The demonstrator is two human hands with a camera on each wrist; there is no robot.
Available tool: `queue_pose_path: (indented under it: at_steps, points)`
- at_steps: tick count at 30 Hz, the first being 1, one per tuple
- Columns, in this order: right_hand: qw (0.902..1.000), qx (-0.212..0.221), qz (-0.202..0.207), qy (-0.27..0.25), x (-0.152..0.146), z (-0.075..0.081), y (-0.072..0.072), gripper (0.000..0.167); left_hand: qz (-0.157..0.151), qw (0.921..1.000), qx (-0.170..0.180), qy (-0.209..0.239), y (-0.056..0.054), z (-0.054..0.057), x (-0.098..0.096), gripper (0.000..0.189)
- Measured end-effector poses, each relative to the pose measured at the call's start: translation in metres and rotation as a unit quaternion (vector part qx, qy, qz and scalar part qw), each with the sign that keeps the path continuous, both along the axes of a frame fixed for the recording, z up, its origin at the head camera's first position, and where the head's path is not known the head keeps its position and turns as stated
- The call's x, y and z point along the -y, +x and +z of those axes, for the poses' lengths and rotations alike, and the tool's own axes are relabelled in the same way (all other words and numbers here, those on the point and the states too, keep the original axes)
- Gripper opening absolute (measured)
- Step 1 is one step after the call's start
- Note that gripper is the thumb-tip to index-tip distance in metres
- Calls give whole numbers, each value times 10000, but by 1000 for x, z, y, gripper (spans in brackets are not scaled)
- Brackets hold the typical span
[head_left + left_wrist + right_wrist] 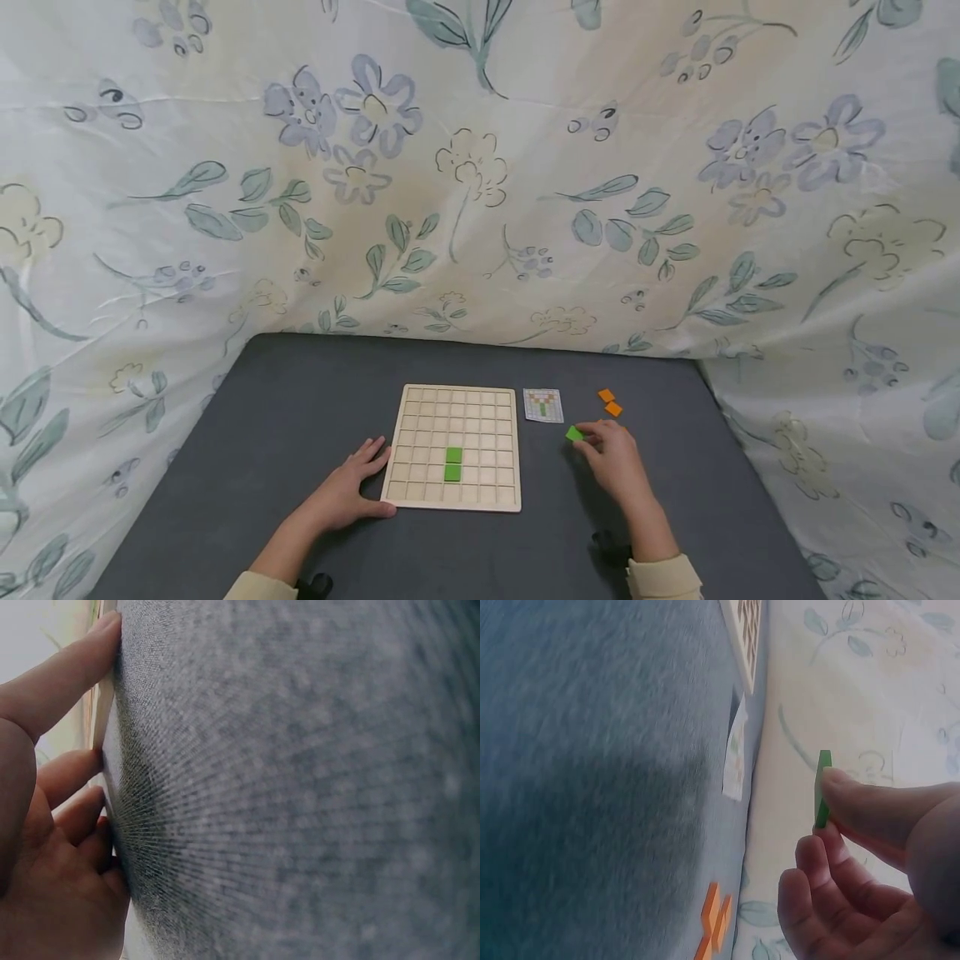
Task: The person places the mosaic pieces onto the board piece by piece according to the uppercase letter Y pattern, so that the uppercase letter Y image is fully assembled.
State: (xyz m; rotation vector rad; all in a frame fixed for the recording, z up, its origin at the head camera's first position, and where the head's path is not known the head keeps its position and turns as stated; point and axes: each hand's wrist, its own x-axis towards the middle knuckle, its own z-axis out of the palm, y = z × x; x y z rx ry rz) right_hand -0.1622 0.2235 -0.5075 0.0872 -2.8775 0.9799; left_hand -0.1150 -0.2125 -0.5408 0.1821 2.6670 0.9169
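A pale wooden grid board (480,417) lies on the dark table, with two green square tiles (453,472) set one above the other in its lower middle cells. Against the board's left edge and lower left corner rests my left hand (347,493), thumb and fingers spread. The left wrist view shows its thumb (67,679) touching the board's side. To the right of the board, my right hand (617,461) pinches a green tile (823,789) between thumb and fingertips, held above the table.
A small pattern card (543,406) with a coloured Y-like figure lies right of the board. Beyond my right hand are orange tiles (613,409), some partly hidden by the hand. Flowered cloth (465,208) hangs behind and at both sides of the table (315,392).
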Motion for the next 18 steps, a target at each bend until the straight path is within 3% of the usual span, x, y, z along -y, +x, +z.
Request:
queue_pose_path:
  at_steps: [18]
  points:
    - [9995,-10,300,109,39,-1,-12,29,68,10000,-50,23,1,-1,-2,105]
